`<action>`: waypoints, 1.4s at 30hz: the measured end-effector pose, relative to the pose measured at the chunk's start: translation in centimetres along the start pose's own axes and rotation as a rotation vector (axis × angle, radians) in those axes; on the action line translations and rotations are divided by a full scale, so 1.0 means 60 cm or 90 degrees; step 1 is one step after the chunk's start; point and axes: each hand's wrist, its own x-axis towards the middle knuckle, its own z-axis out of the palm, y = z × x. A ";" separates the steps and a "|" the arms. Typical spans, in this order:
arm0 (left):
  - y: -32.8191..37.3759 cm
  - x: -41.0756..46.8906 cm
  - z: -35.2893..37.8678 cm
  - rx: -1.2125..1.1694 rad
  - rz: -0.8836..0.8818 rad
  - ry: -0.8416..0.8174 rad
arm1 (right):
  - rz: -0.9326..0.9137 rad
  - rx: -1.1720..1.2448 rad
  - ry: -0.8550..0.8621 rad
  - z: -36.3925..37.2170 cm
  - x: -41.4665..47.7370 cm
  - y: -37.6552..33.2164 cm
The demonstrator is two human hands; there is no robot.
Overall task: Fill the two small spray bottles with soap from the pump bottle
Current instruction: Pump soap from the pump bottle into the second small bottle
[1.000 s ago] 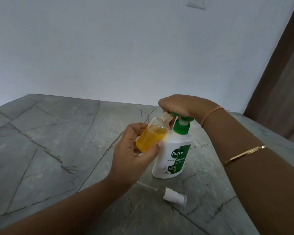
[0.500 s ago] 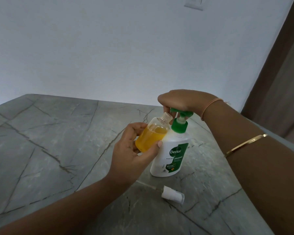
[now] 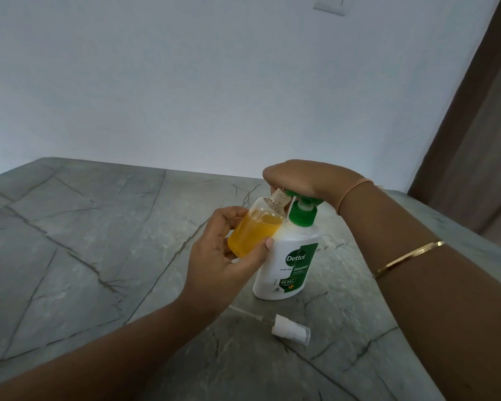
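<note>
Grey stone table (image 3: 70,241). Left hand (image 3: 220,256) grips tilted spray bottle (image 3: 255,227), over half full, neck at pump bottle (image 3: 289,264) spout; right hand (image 3: 301,178) curls over its head. Cap (image 3: 291,332) lies off; second bottle unseen.

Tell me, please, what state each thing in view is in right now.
pump bottle: upright on the table.
spray bottle: uncapped, tilted, more than half full of orange soap, neck at the pump bottle's spout.
spray cap: off, lying on its side on the table.
left hand: grips the spray bottle.
right hand: curled over the pump bottle's head.
</note>
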 end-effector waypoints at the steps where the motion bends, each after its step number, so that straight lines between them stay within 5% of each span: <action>1: -0.001 0.000 0.000 0.005 0.002 0.001 | -0.001 -0.002 0.001 -0.003 0.001 0.000; 42: 0.004 0.000 0.001 0.013 0.023 0.007 | -0.004 -0.021 -0.002 -0.006 0.000 0.005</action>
